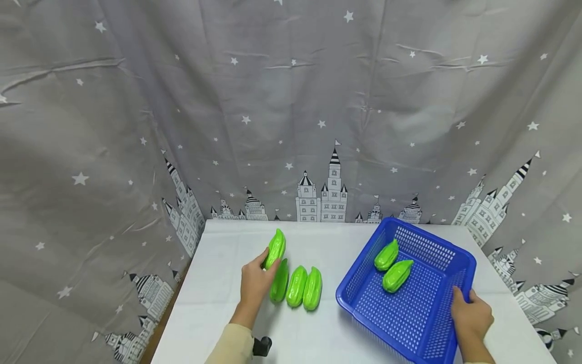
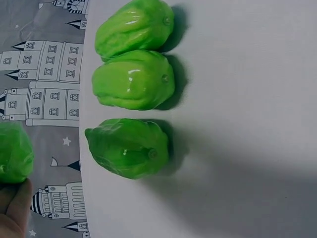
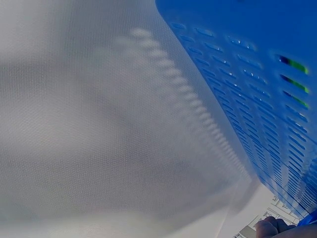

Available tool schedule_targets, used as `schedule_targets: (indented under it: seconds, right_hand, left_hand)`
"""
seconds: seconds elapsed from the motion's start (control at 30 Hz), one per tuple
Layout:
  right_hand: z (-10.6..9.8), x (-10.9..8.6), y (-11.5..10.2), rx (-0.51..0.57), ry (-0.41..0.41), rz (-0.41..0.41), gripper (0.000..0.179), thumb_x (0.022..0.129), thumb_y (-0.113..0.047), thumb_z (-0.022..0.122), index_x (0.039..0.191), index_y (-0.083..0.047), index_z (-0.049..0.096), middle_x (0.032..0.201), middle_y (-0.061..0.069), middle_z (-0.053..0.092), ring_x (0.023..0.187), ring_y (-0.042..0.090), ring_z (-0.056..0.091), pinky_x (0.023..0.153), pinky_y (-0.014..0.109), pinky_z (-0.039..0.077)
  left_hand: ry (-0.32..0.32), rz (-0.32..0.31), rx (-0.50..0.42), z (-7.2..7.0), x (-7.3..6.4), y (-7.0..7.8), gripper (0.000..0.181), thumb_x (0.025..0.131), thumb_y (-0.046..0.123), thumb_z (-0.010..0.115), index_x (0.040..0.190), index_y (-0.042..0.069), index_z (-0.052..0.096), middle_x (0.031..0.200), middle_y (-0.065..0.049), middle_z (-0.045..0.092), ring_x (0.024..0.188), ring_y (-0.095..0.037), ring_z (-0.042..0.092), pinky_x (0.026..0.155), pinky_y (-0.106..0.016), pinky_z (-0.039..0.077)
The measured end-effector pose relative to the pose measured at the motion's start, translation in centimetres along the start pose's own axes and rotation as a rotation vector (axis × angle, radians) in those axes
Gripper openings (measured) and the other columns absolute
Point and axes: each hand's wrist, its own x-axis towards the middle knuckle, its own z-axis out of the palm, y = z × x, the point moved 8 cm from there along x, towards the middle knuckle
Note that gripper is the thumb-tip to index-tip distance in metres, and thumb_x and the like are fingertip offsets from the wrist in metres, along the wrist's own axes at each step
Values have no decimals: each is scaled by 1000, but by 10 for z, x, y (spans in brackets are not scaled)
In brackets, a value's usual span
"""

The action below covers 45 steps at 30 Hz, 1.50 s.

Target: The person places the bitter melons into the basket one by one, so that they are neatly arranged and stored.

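Note:
My left hand (image 1: pixel 255 280) holds a glossy, ribbed green gourd (image 1: pixel 275 248) with a pointed tip, raised over the white table. Close beside that hand, three similar gourds lie in a row: a darker one (image 2: pixel 130 148), a middle one (image 2: pixel 133 80) and an outer one (image 2: pixel 134 29). On the right, my right hand (image 1: pixel 472 314) grips the rim of a blue plastic basket (image 1: pixel 352 277), thumb over the edge. Two more green gourds, an upper one (image 1: pixel 386 255) and a lower one (image 1: pixel 397 276), lie inside it. The right wrist view mostly shows the basket's slotted outer wall (image 3: pixel 247 74).
A white cloth covers the table (image 1: pixel 218 253). Behind it hangs a grey curtain (image 1: pixel 254 101) printed with stars and castles, meeting the table's back edge. The basket appears slightly tilted, its near side reaching the bottom of the head view.

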Motion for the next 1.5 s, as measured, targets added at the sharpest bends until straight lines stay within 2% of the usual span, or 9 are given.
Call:
schedule_targets:
  seconds: [0.37, 0.53, 0.77, 1.13, 1.33, 1.5]
  right_hand:
    - [-2, -2, -4, -7, 15, -20, 61, 103, -34, 51, 142, 11, 40, 133, 40, 43, 127, 59, 41, 111, 61, 28]
    - [-1, -1, -3, -15, 11, -6, 60, 103, -34, 50, 143, 10, 41, 133, 39, 46, 126, 57, 43, 110, 60, 30]
    - [-1, -1, -2, -18, -8, 10, 62, 104, -36, 49, 144, 10, 37, 132, 40, 45, 125, 58, 44, 107, 61, 33]
    - [-4, -3, -6, -1, 32, -22, 59, 103, -31, 51, 141, 12, 42, 134, 39, 44, 127, 58, 41, 111, 60, 29]
    - [-3, -1, -5, -4, 25, -24, 58, 104, -31, 51, 141, 13, 40, 131, 40, 45, 125, 58, 43, 108, 61, 32]
    - [-1, -2, -4, -1, 18, -10, 58, 104, -31, 50, 142, 12, 39, 132, 39, 44, 126, 57, 44, 108, 61, 33]
  left_hand:
    - [-106, -153, -33, 8, 19, -9, 54, 89, 31, 79, 133, 2, 64, 124, -19, 67, 111, -35, 66, 90, -45, 55]
    - [-147, -180, -49, 14, 29, -5, 56, 91, 33, 77, 135, 2, 63, 125, -19, 66, 112, -35, 66, 90, -44, 55]
    - [-214, -194, -68, 26, 38, 9, 56, 90, 34, 77, 135, 4, 63, 126, -18, 67, 111, -32, 67, 90, -42, 56]
    - [-328, -127, -83, 52, 43, 45, 57, 91, 37, 77, 136, 6, 63, 126, -13, 67, 108, -26, 67, 88, -39, 56]
    - [-370, -45, -89, 70, 41, 73, 54, 92, 36, 76, 135, 5, 64, 123, -12, 69, 104, -24, 68, 86, -36, 57]
    - [-417, -44, -111, 88, 36, 93, 54, 91, 39, 75, 134, 6, 65, 124, -10, 69, 107, -22, 68, 89, -36, 56]
